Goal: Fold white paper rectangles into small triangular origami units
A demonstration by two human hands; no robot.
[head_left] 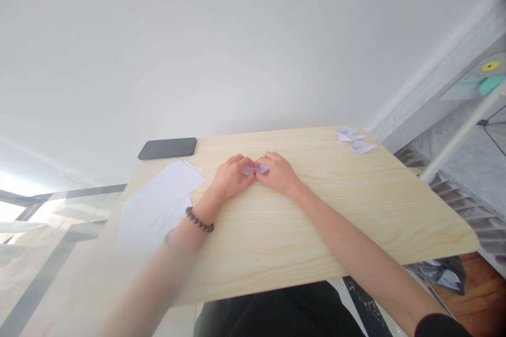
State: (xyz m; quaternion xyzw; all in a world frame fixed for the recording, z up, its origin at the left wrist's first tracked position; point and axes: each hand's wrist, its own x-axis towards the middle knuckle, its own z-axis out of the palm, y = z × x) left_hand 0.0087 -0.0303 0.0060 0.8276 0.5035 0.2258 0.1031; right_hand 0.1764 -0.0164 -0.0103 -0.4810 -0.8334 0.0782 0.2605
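Near the middle of the wooden table, a small folded white paper (261,168) is held between both hands. My left hand (232,178) pinches its left side, thumb and fingers closed on it. From the right, my right hand (278,172) grips the other side, and the fingertips of the two hands nearly meet at the paper's centre. The fingers hide much of the fold. A beaded bracelet (200,221) circles my left wrist.
Loose white sheets (158,205) lie on the table's left, partly under my left forearm. A dark phone (167,148) rests at the back left. Several folded paper pieces (361,147) sit at the back right. A wall stands behind the table (356,200).
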